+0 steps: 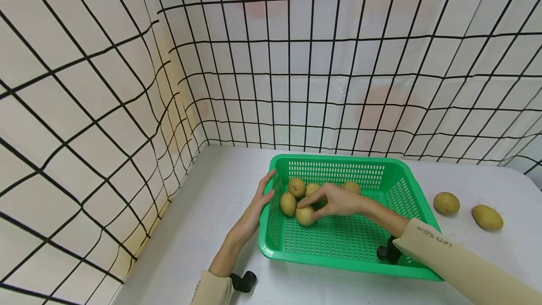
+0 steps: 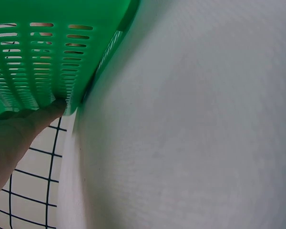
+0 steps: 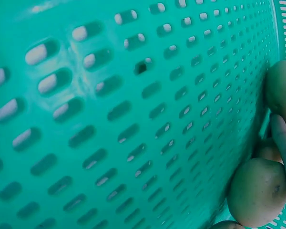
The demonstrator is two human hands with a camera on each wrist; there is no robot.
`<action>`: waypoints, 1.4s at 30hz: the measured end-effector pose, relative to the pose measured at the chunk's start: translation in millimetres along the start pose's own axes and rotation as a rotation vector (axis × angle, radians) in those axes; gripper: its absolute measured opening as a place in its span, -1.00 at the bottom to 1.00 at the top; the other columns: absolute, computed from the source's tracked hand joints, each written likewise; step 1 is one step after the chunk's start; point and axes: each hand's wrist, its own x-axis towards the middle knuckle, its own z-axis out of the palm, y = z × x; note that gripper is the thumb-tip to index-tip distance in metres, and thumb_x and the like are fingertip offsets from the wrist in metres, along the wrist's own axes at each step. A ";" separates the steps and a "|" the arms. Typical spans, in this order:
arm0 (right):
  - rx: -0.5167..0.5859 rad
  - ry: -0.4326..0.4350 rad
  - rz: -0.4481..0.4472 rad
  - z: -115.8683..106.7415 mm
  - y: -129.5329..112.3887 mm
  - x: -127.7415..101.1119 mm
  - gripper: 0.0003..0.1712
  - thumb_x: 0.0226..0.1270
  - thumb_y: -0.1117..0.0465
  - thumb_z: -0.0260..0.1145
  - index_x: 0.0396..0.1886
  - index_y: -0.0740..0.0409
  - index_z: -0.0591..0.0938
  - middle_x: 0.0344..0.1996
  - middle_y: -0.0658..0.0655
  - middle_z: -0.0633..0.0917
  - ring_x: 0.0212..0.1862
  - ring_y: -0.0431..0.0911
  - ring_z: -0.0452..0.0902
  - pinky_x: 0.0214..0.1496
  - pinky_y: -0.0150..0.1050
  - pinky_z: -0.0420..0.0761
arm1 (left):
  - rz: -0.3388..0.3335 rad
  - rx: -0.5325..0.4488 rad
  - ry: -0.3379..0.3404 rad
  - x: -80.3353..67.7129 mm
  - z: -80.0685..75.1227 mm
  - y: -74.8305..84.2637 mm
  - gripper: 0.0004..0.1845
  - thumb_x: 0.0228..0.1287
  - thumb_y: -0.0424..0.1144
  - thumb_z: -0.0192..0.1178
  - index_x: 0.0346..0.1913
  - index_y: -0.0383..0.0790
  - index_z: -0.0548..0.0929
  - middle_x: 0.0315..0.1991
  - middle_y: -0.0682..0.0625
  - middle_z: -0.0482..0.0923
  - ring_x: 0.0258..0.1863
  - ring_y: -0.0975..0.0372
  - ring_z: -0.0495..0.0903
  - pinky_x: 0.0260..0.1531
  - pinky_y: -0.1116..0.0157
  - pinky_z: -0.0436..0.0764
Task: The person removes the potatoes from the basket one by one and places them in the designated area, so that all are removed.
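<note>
In the head view, my right hand [image 1: 336,200] reaches into a green plastic basket [image 1: 338,260] and pinches a round yellow potato [image 1: 305,216] between thumb and fingers. Several more potatoes [image 1: 288,204] lie near it, toward the basket's left end; one potato [image 1: 351,187] is partly hidden behind the hand. My left hand [image 1: 258,201] grips the basket's left rim, and the left wrist view shows a finger [image 2: 50,113] against the slotted green wall. Potatoes [image 3: 257,192] and part of a finger [image 3: 282,138] appear at the right edge of the right wrist view.
Two potatoes, one roundish [image 1: 446,203] and one longer [image 1: 487,217], lie on the white table [image 1: 190,229] to the right of the basket. A black wire grid [image 1: 289,74] stands along the back and left sides.
</note>
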 end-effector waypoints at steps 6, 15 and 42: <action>0.023 0.000 0.015 2.4 0.5 -0.2 -0.52 0.26 0.23 0.53 0.19 0.18 0.73 0.16 0.12 0.76 0.28 0.10 0.60 0.31 0.11 0.60 | -0.003 0.000 -0.004 -0.1 0.1 -0.2 -0.43 0.69 0.09 -0.32 0.62 0.46 -0.12 0.71 0.07 -0.32 0.67 -0.06 -0.15 0.52 -0.30 0.11; 0.039 0.014 0.025 3.8 0.8 0.4 -0.53 0.25 0.22 0.55 0.16 0.17 0.75 0.13 0.12 0.77 0.23 0.07 0.61 0.27 0.14 0.62 | 0.003 -0.004 -0.002 0.0 -0.4 -1.0 -0.43 0.68 0.11 -0.31 0.62 0.48 -0.11 0.70 0.09 -0.31 0.68 -0.06 -0.17 0.52 -0.31 0.09; 0.058 -0.068 -0.045 -1.7 -0.5 -2.3 -0.53 0.25 0.26 0.53 0.17 0.20 0.74 0.17 0.17 0.75 0.24 0.02 0.64 0.00 -0.19 0.75 | 0.011 0.002 -0.007 -0.4 -1.2 -2.3 -0.43 0.69 0.11 -0.33 0.63 0.45 -0.13 0.70 0.08 -0.31 0.67 -0.05 -0.15 0.53 -0.28 0.12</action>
